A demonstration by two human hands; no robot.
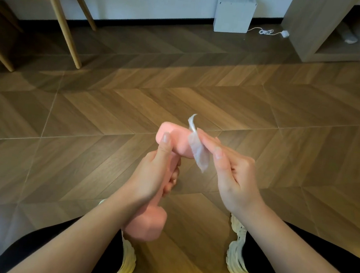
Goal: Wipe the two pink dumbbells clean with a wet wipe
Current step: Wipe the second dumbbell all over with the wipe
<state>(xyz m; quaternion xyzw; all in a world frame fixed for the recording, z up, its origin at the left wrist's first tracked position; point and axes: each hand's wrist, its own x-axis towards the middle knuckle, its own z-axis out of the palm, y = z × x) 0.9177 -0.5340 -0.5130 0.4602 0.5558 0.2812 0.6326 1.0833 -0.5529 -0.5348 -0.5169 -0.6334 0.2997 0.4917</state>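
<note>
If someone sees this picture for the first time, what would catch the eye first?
A pink dumbbell in the middle, gripped by its handle in the left hand. The right hand holds a white wet wipe against its far head, above a wooden chevron floor.

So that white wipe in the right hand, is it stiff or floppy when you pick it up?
Probably floppy: the wet wipe's free top end curls over and its lower end hangs limp beside the right hand. It looks thin, almost see-through, so likely very light. Being wet, it may cling to the pink dumbbell.
</note>
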